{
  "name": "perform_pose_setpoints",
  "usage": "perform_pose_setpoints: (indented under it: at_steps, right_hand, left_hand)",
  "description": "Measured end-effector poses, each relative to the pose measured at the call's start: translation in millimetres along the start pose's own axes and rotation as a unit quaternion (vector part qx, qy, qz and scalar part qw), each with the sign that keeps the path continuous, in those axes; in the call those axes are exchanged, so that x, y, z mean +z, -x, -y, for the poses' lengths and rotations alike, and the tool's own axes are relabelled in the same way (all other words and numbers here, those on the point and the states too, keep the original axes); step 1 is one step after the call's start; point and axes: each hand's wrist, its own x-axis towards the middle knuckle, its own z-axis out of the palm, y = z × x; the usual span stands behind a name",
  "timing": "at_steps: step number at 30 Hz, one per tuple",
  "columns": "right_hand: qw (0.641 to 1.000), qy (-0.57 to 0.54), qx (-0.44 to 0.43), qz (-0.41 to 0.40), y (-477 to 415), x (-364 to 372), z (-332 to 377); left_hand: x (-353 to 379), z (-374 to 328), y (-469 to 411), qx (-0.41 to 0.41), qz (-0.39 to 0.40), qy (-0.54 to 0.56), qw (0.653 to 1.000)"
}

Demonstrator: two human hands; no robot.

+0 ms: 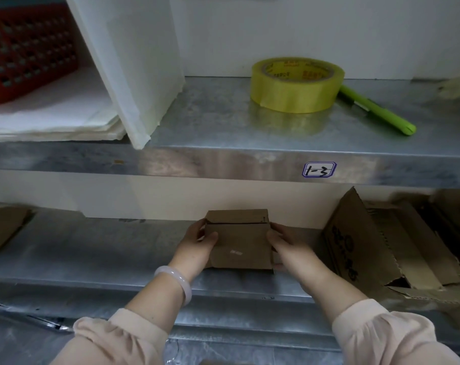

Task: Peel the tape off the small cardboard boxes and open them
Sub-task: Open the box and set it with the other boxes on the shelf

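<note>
Box (pixel 239 243) clasped at both sides.
Left hand (pixel 197 246) curls at nine o'clock, right hand (pixel 292 250) at three; steady it, then pick the seam (pixel 236 223).

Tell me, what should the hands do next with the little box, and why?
Probably thumb up the top flap. The left hand and right hand grip the small box by its sides, and a dark gap runs along its top seam.
</note>
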Motion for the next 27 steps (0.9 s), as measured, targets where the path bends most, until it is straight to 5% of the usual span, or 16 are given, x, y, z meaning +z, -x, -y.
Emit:
perform_pose_setpoints:
  at_steps: [7, 12, 17, 20, 24, 27]
  right_hand:
    - [0.998, 0.046, 0.044, -0.014, -9, -4, -7]
    - [0.99, -0.032, 0.138, 0.024, -6, 2, -13]
    - [0.991, -0.085, 0.099, -0.026, -2, -7, -19]
    - [0.997, -0.072, -0.018, -0.009, 3, -17, -14]
    - [0.996, -0.014, -0.091, 0.021, 10, -28, -17]
    - [0.993, 0.064, -0.087, 0.041, 14, -30, -27]
  left_hand:
    - [2, 5, -3, -0.009, 0.013, 0.021, 1.0]
    - [6, 12, 1, -0.075, 0.031, 0.008, 0.997]
    - [0, 15, 13, 0.016, 0.05, 0.013, 0.999]
    - [-2, 14, 22, 0.079, 0.087, 0.018, 0.993]
    - [-2, 18, 22, 0.056, 0.066, 0.087, 0.992]
    - [6, 22, 26, 0.052, 0.065, 0.022, 0.996]
